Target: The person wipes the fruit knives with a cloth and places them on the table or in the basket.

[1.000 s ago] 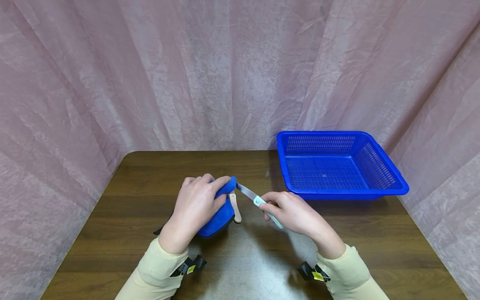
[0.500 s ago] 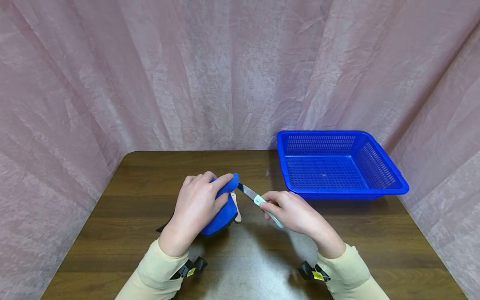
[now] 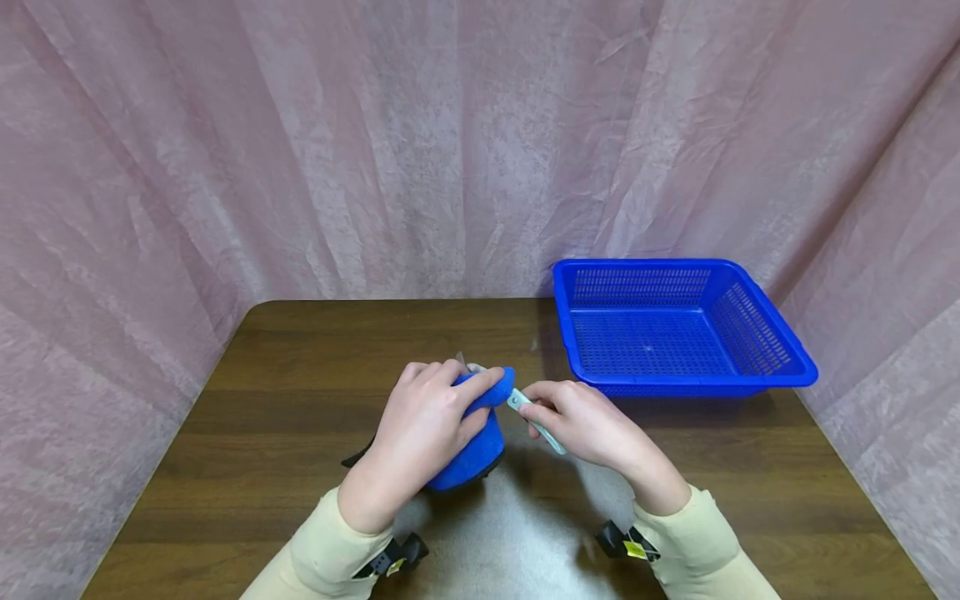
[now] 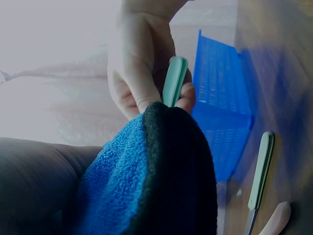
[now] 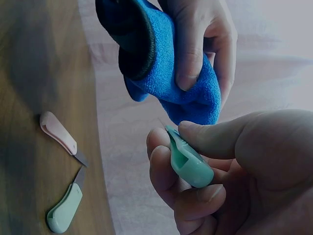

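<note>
My left hand (image 3: 423, 417) holds a blue cloth (image 3: 472, 458) with a dark edge, folded over, its thumb and fingers pinching it. My right hand (image 3: 588, 425) grips a folding knife by its mint-green handle (image 5: 193, 169). The knife's blade points left into the fold of cloth, which hides nearly all of it in the head view. The cloth's end sits right at the top of the handle. On the table lie a pink-handled knife (image 5: 58, 132) and a green-handled knife (image 5: 67, 205), both with blades out; in the head view they are mostly hidden behind my left hand.
A blue plastic basket (image 3: 686, 381) with slotted walls stands at the back right of the wooden table (image 3: 315, 333). Pink curtains (image 3: 420, 150) hang behind and to the sides. A dark strap-like end (image 3: 358, 454) of the cloth trails left of my left wrist.
My left hand has slid right with the cloth along the blade to the handle, covering the blade that showed before. The pale handle on the table is now mostly hidden. My right hand stays put.
</note>
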The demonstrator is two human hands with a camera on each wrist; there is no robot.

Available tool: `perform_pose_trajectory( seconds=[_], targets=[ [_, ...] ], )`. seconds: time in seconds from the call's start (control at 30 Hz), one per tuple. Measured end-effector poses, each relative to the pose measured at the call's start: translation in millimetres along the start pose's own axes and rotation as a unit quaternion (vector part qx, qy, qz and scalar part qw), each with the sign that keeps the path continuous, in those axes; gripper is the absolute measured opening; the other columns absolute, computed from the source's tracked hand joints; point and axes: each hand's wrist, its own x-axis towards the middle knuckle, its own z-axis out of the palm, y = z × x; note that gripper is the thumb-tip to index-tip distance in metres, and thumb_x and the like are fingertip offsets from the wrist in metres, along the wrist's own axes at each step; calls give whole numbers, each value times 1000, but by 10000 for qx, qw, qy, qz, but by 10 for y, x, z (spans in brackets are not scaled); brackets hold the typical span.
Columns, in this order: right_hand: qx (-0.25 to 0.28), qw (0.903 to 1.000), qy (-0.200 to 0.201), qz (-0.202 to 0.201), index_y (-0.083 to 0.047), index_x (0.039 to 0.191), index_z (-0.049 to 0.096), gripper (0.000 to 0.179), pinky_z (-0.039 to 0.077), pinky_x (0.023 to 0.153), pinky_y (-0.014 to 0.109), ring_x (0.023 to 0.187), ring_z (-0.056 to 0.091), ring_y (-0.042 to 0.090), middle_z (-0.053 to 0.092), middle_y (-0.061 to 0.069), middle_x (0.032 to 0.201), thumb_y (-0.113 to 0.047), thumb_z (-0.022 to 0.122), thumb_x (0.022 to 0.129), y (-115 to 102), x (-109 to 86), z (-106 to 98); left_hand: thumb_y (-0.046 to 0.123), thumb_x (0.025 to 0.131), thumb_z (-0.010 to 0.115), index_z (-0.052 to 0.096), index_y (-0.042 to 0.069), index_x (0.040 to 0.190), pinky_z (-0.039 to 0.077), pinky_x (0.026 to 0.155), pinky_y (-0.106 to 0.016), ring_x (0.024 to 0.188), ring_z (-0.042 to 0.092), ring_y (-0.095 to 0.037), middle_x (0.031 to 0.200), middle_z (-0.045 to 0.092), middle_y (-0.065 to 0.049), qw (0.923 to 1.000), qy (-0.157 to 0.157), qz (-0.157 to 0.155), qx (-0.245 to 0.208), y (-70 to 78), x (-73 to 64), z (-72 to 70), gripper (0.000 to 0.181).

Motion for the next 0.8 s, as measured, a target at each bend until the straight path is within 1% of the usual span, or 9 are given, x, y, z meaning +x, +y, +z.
perform_pose_trajectory(
  seconds=[0.23,0.37,0.6,0.8],
  targets=[
    [-68,9999,-32,-94,-21,92,71,23,50,65,31,66,59,4,68,-13,77,-23,62,114,-7,6,-2,30,96,86,80,28,137,55,84,-50,91,75,-31,110,78,-8,9998,-172,134,15,47,-3,31,41],
    [-114,9999,-29,-96,-22,91,69,24,50,66,31,67,59,3,68,-14,77,-24,62,114,-9,8,4,31,96,87,80,28,136,56,83,-50,89,75,-31,107,78,-8,9997,-175,193,17,54,-8,50,40],
    [-106,9999,-70,-54,-22,93,70,23,50,67,31,67,60,4,69,-14,77,-24,61,114,-4,9,12,29,96,87,80,28,134,56,82,-50,86,75,-31,103,78,-7,9997,-149,192,46,47,-17,63,39],
    [-87,9999,-41,-36,-18,101,74,15,50,66,31,68,60,4,68,-15,78,-20,64,112,-2,0,7,29,96,87,80,29,136,55,82,-49,89,75,-30,108,78,-7,9997,-235,91,75,21,-20,66,41]
  ],
)
